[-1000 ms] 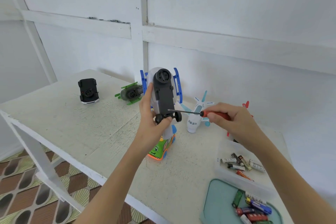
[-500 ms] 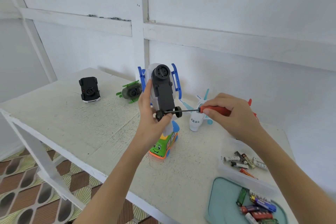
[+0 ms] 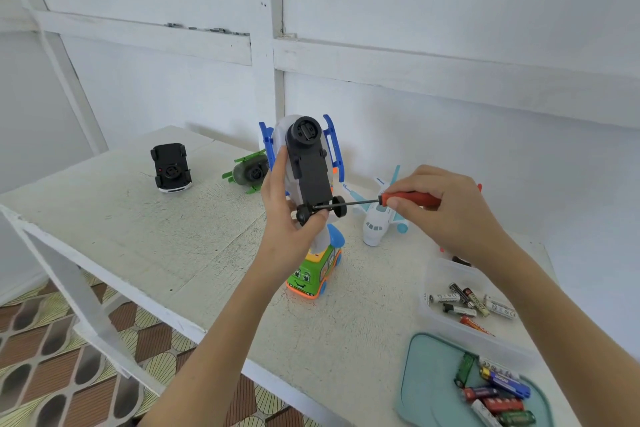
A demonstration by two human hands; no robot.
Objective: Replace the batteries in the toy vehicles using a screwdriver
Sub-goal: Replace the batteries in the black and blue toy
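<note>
A white-walled room with patterned floor tiles holds a white surface (image 3: pixel 145 239), where a car (image 3: pixel 170 167), plane (image 3: pixel 378 218), bus (image 3: pixel 313 270) and battery trays (image 3: pixel 415 392) are laid out. Above its middle a toy (image 3: pixel 306 163) is gripped underside-up by the left hand (image 3: pixel 289 222). The screwdriver (image 3: pixel 398 199), pinched in the right hand (image 3: pixel 446 208), is set near the toy's axle, so the work is judged early: no cover is seen off, and no batteries have been swapped.

The right hand (image 3: pixel 446 208) hides most of the screwdriver handle (image 3: pixel 412 198).

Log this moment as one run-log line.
left hand: holds toy vehicle underside up | right hand: screwdriver tip at base near wheels
</note>
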